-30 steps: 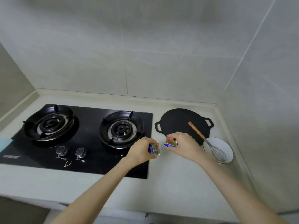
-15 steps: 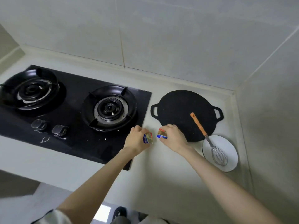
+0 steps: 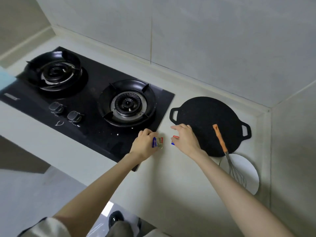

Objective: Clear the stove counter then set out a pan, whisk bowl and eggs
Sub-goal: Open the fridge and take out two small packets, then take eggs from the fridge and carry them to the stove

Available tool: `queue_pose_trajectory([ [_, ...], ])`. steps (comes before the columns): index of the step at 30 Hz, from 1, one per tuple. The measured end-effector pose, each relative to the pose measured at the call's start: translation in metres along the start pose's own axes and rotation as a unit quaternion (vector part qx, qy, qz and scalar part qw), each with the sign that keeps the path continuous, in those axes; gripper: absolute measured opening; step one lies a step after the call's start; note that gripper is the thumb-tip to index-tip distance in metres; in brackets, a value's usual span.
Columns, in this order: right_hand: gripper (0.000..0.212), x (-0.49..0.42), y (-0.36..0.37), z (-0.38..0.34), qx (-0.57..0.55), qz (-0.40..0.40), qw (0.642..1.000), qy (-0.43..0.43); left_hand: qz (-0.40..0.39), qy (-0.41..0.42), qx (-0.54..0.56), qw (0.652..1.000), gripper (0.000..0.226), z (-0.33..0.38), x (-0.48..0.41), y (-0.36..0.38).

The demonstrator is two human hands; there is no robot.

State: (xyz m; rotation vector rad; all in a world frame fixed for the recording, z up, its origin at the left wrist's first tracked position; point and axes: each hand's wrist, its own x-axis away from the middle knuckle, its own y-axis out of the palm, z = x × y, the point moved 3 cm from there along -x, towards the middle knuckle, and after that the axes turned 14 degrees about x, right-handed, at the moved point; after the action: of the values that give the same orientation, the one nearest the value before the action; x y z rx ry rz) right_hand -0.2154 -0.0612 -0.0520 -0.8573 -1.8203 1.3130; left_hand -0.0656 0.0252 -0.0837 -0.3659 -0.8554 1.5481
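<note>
— What's moved over there in the last second?

— Little. The stove (image 3: 95,134) is bare, both burners free. Just off its right corner the left hand (image 3: 143,146) still has its fingers curled round a small foil packet (image 3: 158,142), held low over the bench (image 3: 171,194), same as a moment ago.

— And the other?

— The right hand (image 3: 186,142) has changed: its forefinger has straightened out toward the stove, where before it was curled. A second packet (image 3: 174,140) shows under the palm; whether it's still pinched, I can't tell.

— So the clearing isn't finished?

— I'd say not; those two packets look like the last clutter. The pan (image 3: 201,117) already lies on the bench right of the stove, the whisk (image 3: 220,141) with its handle across it and its wires in the white bowl (image 3: 248,182). No eggs in sight yet.
</note>
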Motion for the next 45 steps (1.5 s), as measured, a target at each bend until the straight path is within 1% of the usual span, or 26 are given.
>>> queue_pose_trajectory([
  [3,0.043,-0.001,-0.025,-0.018,-0.043,0.025,0.998,-0.025,0.045,0.008,0.041,0.998,0.054,0.002,0.015,-0.025],
  [7,0.038,0.001,-0.059,-0.062,-0.090,0.059,0.991,-0.081,0.115,0.033,0.072,0.990,0.047,0.001,0.044,-0.073],
  [11,0.036,0.008,-0.077,-0.125,-0.122,0.063,0.980,-0.143,0.189,0.007,0.081,0.979,0.044,-0.011,0.085,-0.128],
  [16,0.034,0.034,-0.082,-0.221,-0.129,0.047,0.965,-0.223,0.286,-0.032,0.087,0.954,0.043,-0.038,0.171,-0.196],
  [21,0.034,0.089,-0.084,-0.327,-0.146,0.027,0.936,-0.320,0.372,-0.078,0.098,0.920,0.042,-0.073,0.293,-0.247],
  [27,0.033,0.184,-0.089,-0.453,-0.175,0.013,0.875,-0.452,0.498,-0.109,0.097,0.855,0.041,-0.095,0.462,-0.289],
  [30,0.033,0.241,-0.088,-0.509,-0.187,0.006,0.833,-0.520,0.550,-0.124,0.094,0.820,0.043,-0.095,0.546,-0.299],
  [33,0.033,0.303,-0.086,-0.559,-0.197,-0.003,0.791,-0.579,0.606,-0.135,0.090,0.779,0.042,-0.091,0.626,-0.305],
  [37,0.032,0.378,-0.087,-0.612,-0.223,-0.029,0.727,-0.649,0.672,-0.154,0.054,0.722,0.039,-0.078,0.714,-0.305],
  [39,0.032,0.416,-0.093,-0.638,-0.235,-0.037,0.688,-0.685,0.701,-0.164,0.028,0.693,0.039,-0.064,0.756,-0.304],
  [43,0.031,0.484,-0.105,-0.684,-0.263,-0.049,0.620,-0.737,0.739,-0.180,-0.007,0.649,0.038,-0.039,0.824,-0.308],
  [45,0.031,0.520,-0.108,-0.708,-0.269,-0.062,0.583,-0.764,0.762,-0.193,-0.016,0.618,0.036,-0.032,0.861,-0.310],
])
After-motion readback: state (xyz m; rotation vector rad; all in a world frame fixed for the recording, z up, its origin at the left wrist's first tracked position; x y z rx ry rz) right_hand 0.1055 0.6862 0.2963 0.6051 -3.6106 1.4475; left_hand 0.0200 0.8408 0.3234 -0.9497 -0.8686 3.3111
